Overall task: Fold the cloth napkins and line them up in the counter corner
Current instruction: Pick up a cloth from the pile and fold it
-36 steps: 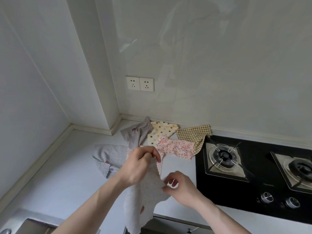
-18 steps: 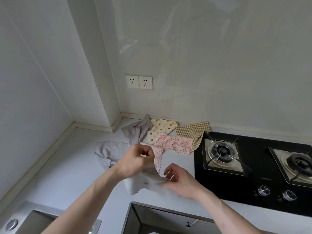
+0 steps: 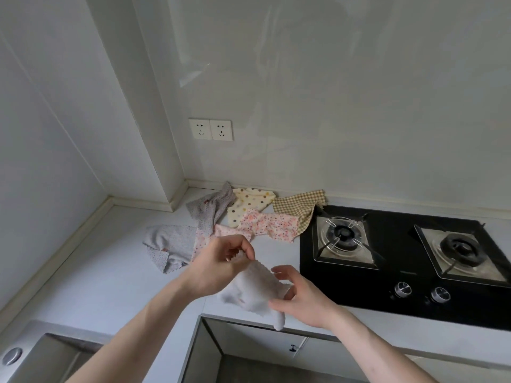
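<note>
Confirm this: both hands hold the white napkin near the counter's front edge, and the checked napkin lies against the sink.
Not quite. In the head view the checked napkin lies against the stove, not the sink. Both hands, left and right, do hold the white napkin.

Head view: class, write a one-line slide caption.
Both hands, left and right, hold a white napkin above the counter.

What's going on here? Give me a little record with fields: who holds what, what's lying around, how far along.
left hand: pinches the top edge of the white napkin
right hand: grips the white napkin's right side
white napkin: held above the counter edge, not yet folded
loose napkins: two grey, dotted, floral, checked, all crumpled near the corner
stove: right of the napkins, burners unlit
progress: none lined up
</note>
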`<state>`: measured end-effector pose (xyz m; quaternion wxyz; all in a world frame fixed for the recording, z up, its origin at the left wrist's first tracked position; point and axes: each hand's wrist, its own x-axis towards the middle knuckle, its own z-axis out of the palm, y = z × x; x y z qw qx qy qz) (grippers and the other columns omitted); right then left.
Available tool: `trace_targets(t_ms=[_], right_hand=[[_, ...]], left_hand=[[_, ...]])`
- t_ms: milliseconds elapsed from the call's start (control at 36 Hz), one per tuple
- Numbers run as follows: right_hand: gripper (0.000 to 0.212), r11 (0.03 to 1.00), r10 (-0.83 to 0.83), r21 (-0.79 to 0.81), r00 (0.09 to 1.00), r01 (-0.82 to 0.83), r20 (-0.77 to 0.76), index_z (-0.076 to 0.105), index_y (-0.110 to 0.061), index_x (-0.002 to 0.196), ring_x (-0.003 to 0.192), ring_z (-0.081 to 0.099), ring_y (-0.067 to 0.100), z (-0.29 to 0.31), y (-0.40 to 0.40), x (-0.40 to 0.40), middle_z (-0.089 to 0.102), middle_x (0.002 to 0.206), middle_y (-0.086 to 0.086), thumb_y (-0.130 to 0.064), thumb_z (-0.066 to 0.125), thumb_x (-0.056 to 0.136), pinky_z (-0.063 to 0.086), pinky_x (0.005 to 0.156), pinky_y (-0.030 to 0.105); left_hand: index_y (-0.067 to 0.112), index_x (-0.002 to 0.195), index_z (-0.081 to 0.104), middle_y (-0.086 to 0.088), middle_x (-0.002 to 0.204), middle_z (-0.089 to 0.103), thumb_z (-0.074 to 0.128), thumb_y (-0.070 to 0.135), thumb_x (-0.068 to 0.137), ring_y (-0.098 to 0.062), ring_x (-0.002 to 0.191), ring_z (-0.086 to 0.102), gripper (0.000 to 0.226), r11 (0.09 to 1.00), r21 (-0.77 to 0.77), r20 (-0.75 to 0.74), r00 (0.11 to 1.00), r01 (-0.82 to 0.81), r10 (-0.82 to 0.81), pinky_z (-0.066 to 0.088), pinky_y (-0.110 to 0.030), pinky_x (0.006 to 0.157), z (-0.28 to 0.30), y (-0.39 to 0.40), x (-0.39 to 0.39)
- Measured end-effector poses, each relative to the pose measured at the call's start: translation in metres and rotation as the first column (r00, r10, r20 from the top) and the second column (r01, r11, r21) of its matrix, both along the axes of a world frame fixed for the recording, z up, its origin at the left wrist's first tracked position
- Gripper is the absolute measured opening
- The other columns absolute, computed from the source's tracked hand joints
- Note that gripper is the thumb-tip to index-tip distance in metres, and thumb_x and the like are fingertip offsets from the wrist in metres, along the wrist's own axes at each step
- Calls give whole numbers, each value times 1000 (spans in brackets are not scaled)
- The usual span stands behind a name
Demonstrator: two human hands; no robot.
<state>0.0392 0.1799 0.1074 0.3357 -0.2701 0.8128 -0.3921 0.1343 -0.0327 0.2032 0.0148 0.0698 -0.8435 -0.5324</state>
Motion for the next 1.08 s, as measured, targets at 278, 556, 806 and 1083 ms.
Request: trace_targets(t_ms=[278, 556, 806, 1083], right_hand=[[20, 996, -79, -53, 996, 77, -47, 62, -24, 73, 57, 54, -3, -3, 42, 0, 62, 63, -16, -33, 74, 85, 39, 55, 15], [27, 990, -143, -14, 985, 142, -99, 59, -38, 66, 77, 67, -1, -21, 78, -39, 68, 72, -17, -40, 75, 87, 48, 70, 23], [5, 933, -345, -233, 873, 276, -345, 75, -31, 90, 80, 65, -2, 29, 71, -66, 72, 84, -17, -31, 78, 86, 47, 67, 12], [18, 935, -350, -175, 877, 308, -329, 73, -35, 89, 89, 65, -7, -13, 85, -31, 73, 92, -17, -17, 77, 88, 49, 74, 11]], left_hand=[[28, 87, 73, 6, 87, 71, 57, 0, 86, -5, 77, 60, 32, 990, -124, -61, 996, -69, 61, 48, -27, 69, 4, 40, 6], [31, 95, 73, 7, 84, 68, 57, 8, 90, -7, 77, 57, 28, 891, -291, -18, 933, -350, 360, 46, -21, 69, -35, 33, 9], [31, 92, 79, 26, 80, 65, 67, 13, 90, -4, 61, 58, 22, 825, -299, -187, 877, -480, 443, 43, -16, 59, -7, 26, -5], [33, 91, 79, 28, 83, 67, 74, 17, 89, 1, 77, 62, 16, 858, -419, -92, 954, -298, 286, 43, -12, 64, -63, 6, 10]])
